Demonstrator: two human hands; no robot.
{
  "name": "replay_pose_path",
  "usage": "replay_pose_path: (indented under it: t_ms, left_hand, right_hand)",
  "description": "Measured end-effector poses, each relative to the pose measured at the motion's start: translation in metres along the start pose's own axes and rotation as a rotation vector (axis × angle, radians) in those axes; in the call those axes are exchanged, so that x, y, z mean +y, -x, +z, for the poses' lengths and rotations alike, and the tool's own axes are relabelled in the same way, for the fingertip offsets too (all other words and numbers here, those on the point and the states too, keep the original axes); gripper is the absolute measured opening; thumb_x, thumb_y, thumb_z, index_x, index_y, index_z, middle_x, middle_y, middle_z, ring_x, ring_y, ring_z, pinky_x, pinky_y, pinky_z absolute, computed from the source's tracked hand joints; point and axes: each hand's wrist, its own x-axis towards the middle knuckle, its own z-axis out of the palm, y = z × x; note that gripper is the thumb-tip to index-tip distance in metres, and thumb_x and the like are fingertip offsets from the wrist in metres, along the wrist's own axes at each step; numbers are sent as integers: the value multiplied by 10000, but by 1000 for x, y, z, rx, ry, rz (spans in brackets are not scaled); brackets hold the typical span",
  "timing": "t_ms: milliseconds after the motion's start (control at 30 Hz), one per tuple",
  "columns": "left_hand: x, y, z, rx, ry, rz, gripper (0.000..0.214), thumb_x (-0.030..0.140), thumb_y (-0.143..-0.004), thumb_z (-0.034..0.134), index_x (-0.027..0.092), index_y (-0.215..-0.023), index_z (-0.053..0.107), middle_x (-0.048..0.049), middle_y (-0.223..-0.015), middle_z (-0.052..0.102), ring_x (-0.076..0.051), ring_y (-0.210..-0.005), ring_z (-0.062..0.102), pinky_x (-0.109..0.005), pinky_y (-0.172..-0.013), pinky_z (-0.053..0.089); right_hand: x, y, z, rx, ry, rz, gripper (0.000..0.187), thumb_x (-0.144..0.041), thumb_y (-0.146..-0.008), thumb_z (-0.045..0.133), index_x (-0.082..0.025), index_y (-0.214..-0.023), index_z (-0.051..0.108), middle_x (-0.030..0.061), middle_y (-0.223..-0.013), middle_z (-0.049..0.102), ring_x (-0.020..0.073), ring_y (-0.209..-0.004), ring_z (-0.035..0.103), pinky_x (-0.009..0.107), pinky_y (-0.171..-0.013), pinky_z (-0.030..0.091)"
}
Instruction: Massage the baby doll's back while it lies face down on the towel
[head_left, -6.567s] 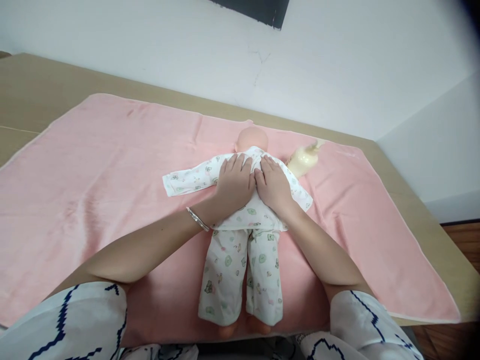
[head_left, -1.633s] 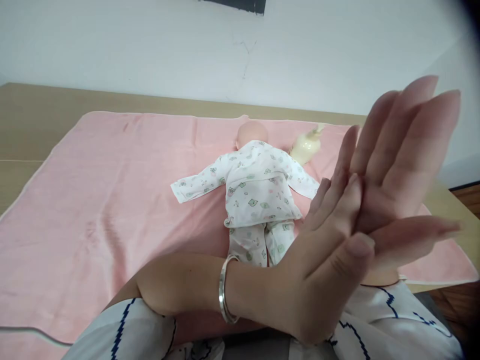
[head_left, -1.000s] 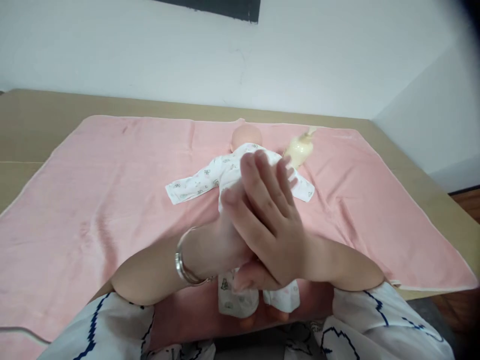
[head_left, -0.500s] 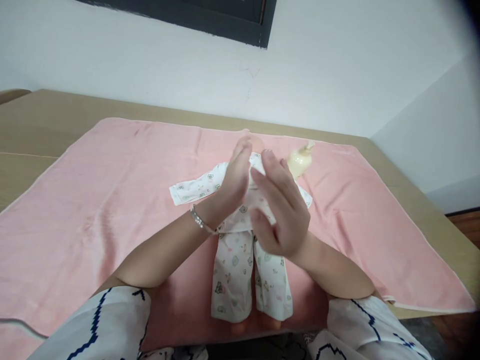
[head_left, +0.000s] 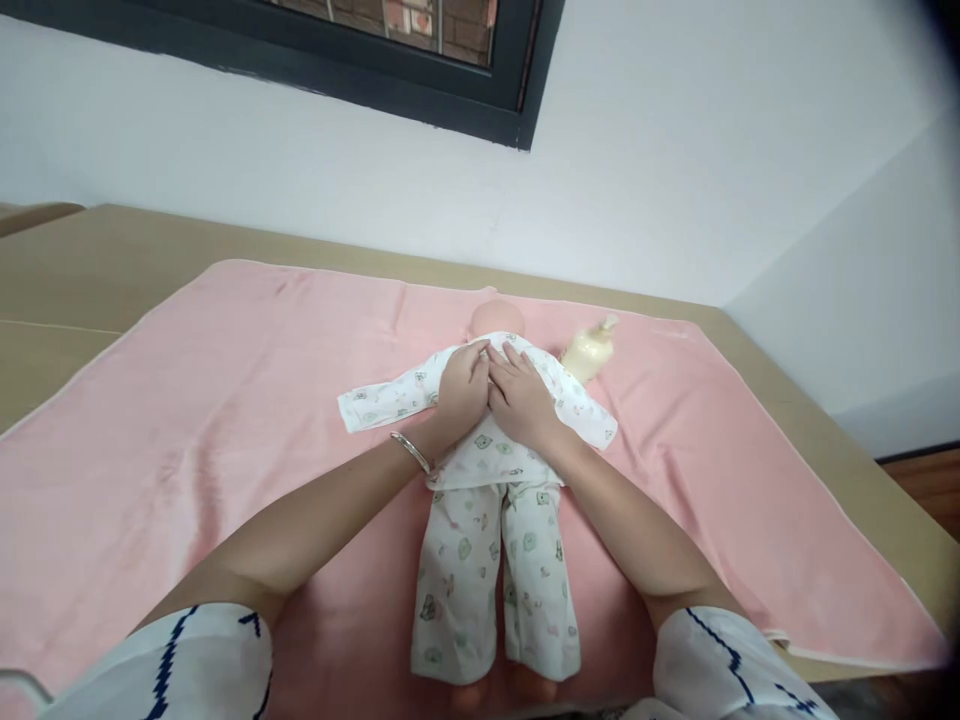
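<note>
Wooden table [head_left: 112,270] beneath a spread pink blanket [head_left: 262,400]. On it, a baby doll [head_left: 499,460] in white printed pyjamas [head_left: 459,580], lying seemingly face down, head away. Left hand [head_left: 461,390] and right hand [head_left: 523,398] now palm down on the doll's upper back, touching each other, gripping nothing; half a second ago, raised and apart above it. Beside the sleeve [head_left: 592,415] at right, a cream-coloured bottle [head_left: 589,353] lying on the blanket, contents unclear. Silver bangle [head_left: 412,452] on the left wrist.

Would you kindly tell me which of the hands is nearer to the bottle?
Right: the right hand rests on the doll, left of the bottle; the left hand lies beside it, farther left.
</note>
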Motion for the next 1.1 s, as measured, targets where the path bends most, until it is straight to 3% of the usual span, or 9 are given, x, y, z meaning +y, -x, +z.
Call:
replay_pose_path:
  t_ms: [100, 233, 367, 567, 633, 700, 833, 967, 1100]
  left_hand:
    - [-12, 7, -5, -31, -56, 122, 399, 223, -964, 362, 187, -1258, 630, -97, -1372, 648, -228, -1330, 551, -475, -1192, 398]
    - [-17, 11, -5, -36, -108, 107, 414, 243, -990, 333, 189, -1301, 601, -95, -1404, 629, -230, -1379, 518, -525, -1271, 252]
    - [-12, 13, -7, -72, -129, 89, 433, 266, -1008, 305, 167, -1338, 567, -109, -1436, 604, -247, -1432, 463, -564, -1291, 133]
    - [-9, 15, -10, -75, -134, 130, 475, 333, -1032, 264, 136, -1383, 516, -144, -1460, 575, -256, -1453, 436, -550, -1285, 161]
    - [-11, 14, -9, -88, -150, 114, 470, 334, -1017, 301, 131, -1388, 504, -147, -1465, 570, -261, -1454, 431, -558, -1285, 154]
    - [-13, 13, -8, -98, -162, 110, 458, 318, -1001, 330, 142, -1387, 501, -136, -1472, 566, -254, -1456, 426, -555, -1288, 143]
    - [-13, 14, -9, -94, -168, 126, 451, 291, -993, 342, 148, -1393, 493, -130, -1469, 568, -247, -1452, 433, -541, -1291, 146]
    - [-10, 16, -10, -82, -166, 114, 436, 277, -999, 330, 165, -1378, 514, -116, -1450, 586, -233, -1436, 457, -521, -1292, 159]
    - [-11, 15, -9, -72, -169, 102, 431, 283, -991, 359, 166, -1370, 526, -109, -1447, 591, -226, -1431, 462, -505, -1295, 169]
  right_hand:
    - [11, -4, -6, -28, 1, 48, 588, -354, -1012, 315, -95, -1535, 387, 120, -1655, 286, 298, -1565, 197, 538, -1279, 159]
    - [27, -8, -18, -173, 33, 37, 701, -528, -1022, 293, -118, -1589, 253, 156, -1684, 161, 326, -1576, 125, 592, -1265, 125]
    - [10, 8, -17, -92, 188, 138, 739, -504, -1016, 318, -22, -1573, 246, 250, -1656, 191, 378, -1567, 128, 602, -1260, 117]
    - [3, 7, -12, -119, 125, -219, 521, -254, -990, 340, -173, -1487, 474, 78, -1606, 410, 291, -1557, 227, 577, -1283, 108]
    - [19, -5, -13, -98, 53, -136, 517, -323, -1019, 316, -194, -1498, 457, 69, -1628, 369, 289, -1555, 237, 584, -1271, 163]
    - [28, -9, -13, -30, 48, 56, 584, -400, -1024, 320, -107, -1522, 404, 160, -1624, 350, 325, -1532, 289, 592, -1247, 226]
    - [6, 11, -4, 89, 166, 236, 630, -365, -1017, 320, 49, -1488, 385, 304, -1547, 405, 400, -1489, 349, 626, -1213, 268]
    - [-19, 31, -2, 44, 168, -18, 541, -269, -1002, 336, -63, -1491, 442, 168, -1613, 372, 351, -1540, 255, 572, -1262, 214]
    - [7, 14, -11, -55, 108, -66, 530, -325, -1028, 302, -154, -1514, 425, 82, -1626, 369, 294, -1546, 258, 595, -1275, 134]
